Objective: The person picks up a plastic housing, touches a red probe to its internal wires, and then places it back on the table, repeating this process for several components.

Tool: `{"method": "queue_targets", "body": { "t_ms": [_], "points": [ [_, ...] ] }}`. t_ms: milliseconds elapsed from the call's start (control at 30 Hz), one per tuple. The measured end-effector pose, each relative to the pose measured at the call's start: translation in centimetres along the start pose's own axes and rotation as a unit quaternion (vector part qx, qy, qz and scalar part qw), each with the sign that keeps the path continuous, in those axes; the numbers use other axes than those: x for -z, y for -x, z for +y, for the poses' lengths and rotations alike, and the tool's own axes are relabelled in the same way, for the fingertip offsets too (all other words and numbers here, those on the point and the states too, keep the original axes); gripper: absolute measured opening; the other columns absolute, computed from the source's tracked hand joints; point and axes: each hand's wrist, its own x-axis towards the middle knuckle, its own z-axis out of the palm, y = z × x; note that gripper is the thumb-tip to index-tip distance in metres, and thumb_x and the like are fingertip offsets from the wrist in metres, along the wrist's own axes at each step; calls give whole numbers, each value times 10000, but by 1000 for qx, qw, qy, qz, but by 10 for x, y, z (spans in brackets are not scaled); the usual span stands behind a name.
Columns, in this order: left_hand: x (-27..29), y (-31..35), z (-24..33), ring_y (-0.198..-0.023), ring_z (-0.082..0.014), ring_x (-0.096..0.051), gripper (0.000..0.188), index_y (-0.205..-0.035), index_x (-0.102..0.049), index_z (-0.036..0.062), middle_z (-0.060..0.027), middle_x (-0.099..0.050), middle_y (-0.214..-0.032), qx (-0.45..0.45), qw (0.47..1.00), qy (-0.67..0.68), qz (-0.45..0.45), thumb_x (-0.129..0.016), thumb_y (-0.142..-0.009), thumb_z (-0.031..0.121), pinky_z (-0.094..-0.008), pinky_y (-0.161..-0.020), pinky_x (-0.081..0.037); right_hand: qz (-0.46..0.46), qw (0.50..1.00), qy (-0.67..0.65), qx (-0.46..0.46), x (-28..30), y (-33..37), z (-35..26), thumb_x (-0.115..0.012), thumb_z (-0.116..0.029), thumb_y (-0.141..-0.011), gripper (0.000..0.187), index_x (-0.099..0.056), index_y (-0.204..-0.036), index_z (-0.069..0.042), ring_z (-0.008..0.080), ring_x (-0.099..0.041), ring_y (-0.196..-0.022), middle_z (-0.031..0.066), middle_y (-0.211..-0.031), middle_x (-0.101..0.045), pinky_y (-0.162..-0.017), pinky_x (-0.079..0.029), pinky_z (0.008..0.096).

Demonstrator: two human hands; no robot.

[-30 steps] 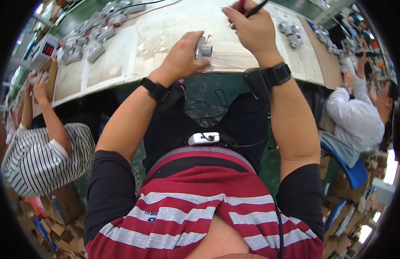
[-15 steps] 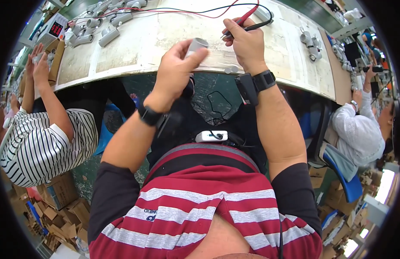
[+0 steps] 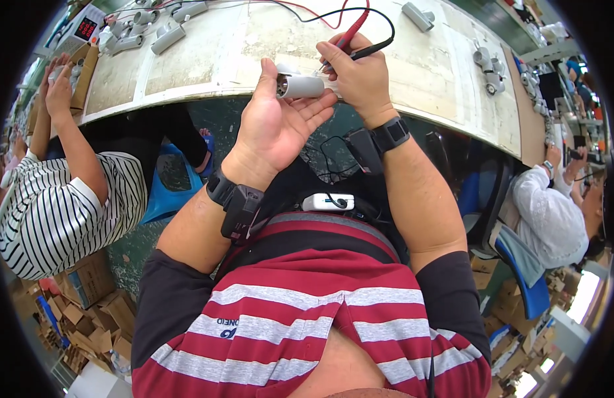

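My left hand (image 3: 267, 136) is turned palm up near the table's front edge and holds a grey cylindrical housing (image 3: 303, 86). The housing lies sideways over the fingers, with the thumb at its left end, where an open end shows inner parts. My right hand (image 3: 361, 85) is closed around two multimeter probes, a red probe (image 3: 354, 30) and a black probe (image 3: 380, 46). Their tips point down and left, close to the housing's right end. Whether they touch it I cannot tell.
On the worktable (image 3: 214, 63), several grey housings (image 3: 166, 40) lie at the far left, beside a small meter with a red display (image 3: 86, 28). One housing (image 3: 418, 16) lies far right of centre, more (image 3: 489, 69) farther right. Co-workers sit either side.
My left hand has turned palm up, laying the housing sideways. My right hand has moved slightly left with the probes, bringing their tips close to the housing.
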Motion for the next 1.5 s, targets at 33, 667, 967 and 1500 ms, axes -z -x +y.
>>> {"method": "queue_targets", "body": {
  "t_ms": [33, 667, 967, 1500],
  "points": [
    [-1, 1, 0, -1307, -439, -546, 875, -1379, -457, -94, -288, -534, -1358, -1, 1000, 0, 0, -412, -1029, 707, -566, -1169, -376, 0, 1000, 3, 2, -2, 0, 0, -782, -181, -938, 184, -691, -972, -24, 77, -636, -659, 34, -794, -709, -574, -501, 222],
    [3, 8, -3, -1392, -452, -482, 915, -1426, -423, -108, -293, -500, -1421, 10, 1000, 8, 3, -392, -1029, 716, -563, -1207, -325, -34, 998, 31, 33, -10, 4, 12, -784, -184, -938, 171, -692, -974, -44, 62, -605, -660, 2, -786, -683, -586, -488, 215],
    [4, 8, -3, -1371, -442, -501, 923, -1436, -433, -115, -278, -512, -1428, 7, 1000, 6, 4, -359, -1038, 715, -553, -1197, -350, -38, 999, 20, 17, -7, 6, 10, -785, -188, -937, 173, -692, -980, -48, 58, -609, -666, 0, -793, -686, -585, -489, 209],
    [5, 7, -2, -1316, -413, -553, 931, -1421, -455, -106, -265, -552, -1383, 14, 1000, 14, 8, -337, -1033, 732, -537, -1173, -384, -42, 999, 13, 20, -8, 5, 14, -786, -189, -939, 179, -692, -987, -44, 60, -606, -661, 3, -790, -686, -588, -486, 210]
  ]
}}
